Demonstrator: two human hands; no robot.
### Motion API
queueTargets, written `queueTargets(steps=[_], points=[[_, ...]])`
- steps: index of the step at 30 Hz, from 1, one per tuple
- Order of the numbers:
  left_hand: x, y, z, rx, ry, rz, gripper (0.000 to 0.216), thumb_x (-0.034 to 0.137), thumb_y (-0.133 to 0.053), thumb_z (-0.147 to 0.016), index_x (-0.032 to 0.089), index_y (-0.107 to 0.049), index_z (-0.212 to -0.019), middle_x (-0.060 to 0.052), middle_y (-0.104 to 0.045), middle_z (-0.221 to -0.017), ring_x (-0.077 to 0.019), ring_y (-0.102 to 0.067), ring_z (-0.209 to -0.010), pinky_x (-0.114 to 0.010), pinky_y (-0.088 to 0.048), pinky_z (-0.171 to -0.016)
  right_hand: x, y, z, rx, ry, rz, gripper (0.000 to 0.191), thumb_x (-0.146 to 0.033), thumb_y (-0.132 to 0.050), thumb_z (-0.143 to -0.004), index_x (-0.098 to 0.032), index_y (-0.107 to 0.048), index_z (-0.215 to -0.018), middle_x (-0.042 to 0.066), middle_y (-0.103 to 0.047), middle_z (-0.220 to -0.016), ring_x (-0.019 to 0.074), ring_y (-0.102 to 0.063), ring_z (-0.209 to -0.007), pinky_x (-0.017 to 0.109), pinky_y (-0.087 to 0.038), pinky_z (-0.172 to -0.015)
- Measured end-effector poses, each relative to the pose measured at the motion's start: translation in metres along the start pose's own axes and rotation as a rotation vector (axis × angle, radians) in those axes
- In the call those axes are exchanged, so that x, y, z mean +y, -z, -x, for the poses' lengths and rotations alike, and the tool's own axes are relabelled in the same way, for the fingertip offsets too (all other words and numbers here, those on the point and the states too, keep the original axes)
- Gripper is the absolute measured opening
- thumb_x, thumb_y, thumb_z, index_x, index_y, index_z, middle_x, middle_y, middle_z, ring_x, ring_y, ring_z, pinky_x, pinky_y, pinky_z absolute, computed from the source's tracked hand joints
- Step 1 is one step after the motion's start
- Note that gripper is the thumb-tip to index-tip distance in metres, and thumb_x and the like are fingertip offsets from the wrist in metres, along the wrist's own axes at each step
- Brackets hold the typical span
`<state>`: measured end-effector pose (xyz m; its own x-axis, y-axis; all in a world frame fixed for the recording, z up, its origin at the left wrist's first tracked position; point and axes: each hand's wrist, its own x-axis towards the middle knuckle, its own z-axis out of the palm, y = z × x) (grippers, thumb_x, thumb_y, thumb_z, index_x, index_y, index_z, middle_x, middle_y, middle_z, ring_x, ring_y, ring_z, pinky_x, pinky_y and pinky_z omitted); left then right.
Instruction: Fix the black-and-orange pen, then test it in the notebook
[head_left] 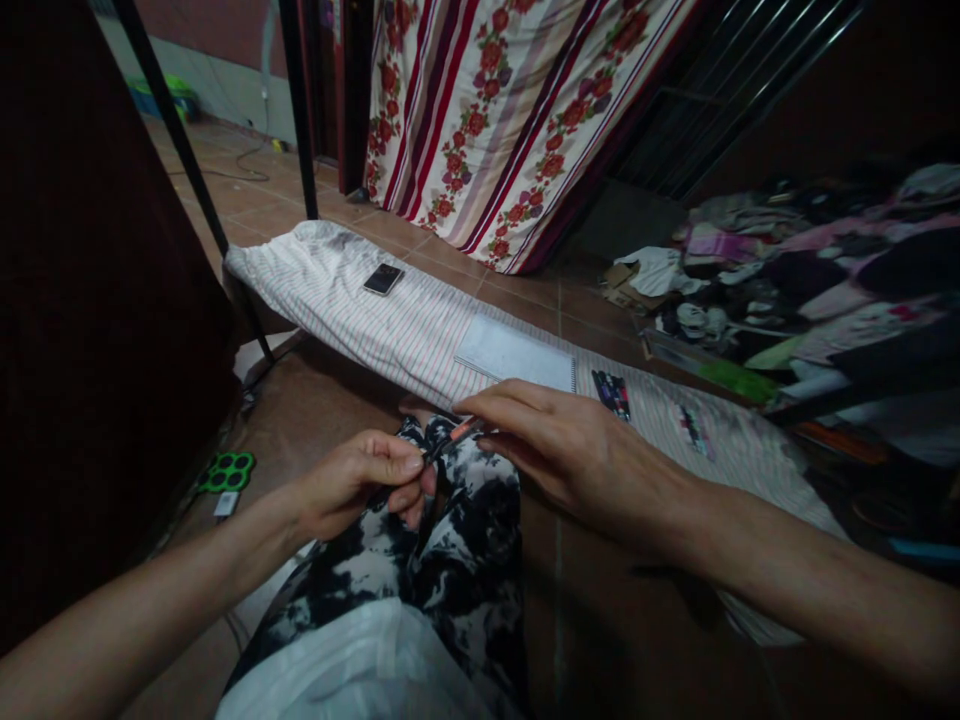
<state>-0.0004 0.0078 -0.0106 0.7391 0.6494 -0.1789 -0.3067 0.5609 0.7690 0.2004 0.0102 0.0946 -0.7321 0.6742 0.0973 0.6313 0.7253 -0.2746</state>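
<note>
Both bare forearms reach in from the lower corners and meet above the person's lap. The left hand [367,480] is curled, knuckles up, thumb pressed along the bent forefinger in a closed pinch grip. The right hand [555,445] lies flatter, palm down, wrist straight, its fingertips drawn together in a pinch just beside the left hand's thumb.

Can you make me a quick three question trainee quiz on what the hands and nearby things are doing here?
1. True or false: both hands grip the pen.
2. What lies nearer the notebook: A the phone, B the green spinner?
3. What does the notebook rest on?

Key: 1 true, left hand and right hand each pinch one end. 2 A. 3 the striped mattress.
</note>
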Motion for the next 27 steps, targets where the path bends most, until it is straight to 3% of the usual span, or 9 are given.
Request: queueTargets(steps=[9, 16, 27], points=[[0.0, -0.002, -0.002, -0.077, 0.027, 0.071, 0.023, 0.031, -0.067, -0.071, 0.009, -0.065, -0.068, 0.003, -0.046, -0.045, -0.01, -0.053, -0.048, -0.021, -0.039, -0.052, 0.007, 0.008, -0.002, -0.008, 0.153, 0.121, 0.029, -0.013, -0.036, -0.088, -0.015, -0.061, -0.104, 0.011, -0.065, -0.088, 0.0174, -0.06, -0.077, 0.027, -0.047, -0.065], [-0.007, -0.009, 0.001, 0.039, -0.02, -0.079, 0.028, 0.038, -0.07, -0.068, 0.01, -0.066, -0.067, 0.004, -0.045, -0.045, -0.0071, -0.046, -0.045, -0.02, -0.034, -0.049, 0.004, 0.004, 0.005, -0.028, 0.167, 0.04, 0.025, -0.016, -0.038, -0.089, -0.014, -0.063, -0.083, 0.006, -0.059, -0.072, 0.0125, -0.053, -0.064, 0.022, -0.041, -0.057], [-0.003, -0.02, 0.01, 0.206, -0.199, -0.579, 0.03, 0.038, -0.057, -0.078, 0.01, -0.067, -0.074, 0.002, -0.049, -0.052, -0.008, -0.043, -0.051, -0.02, -0.032, -0.049, -0.007, 0.007, 0.005, -0.112, -0.042, 0.123, 0.021, -0.022, -0.041, -0.089, -0.016, -0.057, -0.077, 0.002, -0.058, -0.068, 0.0121, -0.051, -0.059, 0.025, -0.029, -0.054]])
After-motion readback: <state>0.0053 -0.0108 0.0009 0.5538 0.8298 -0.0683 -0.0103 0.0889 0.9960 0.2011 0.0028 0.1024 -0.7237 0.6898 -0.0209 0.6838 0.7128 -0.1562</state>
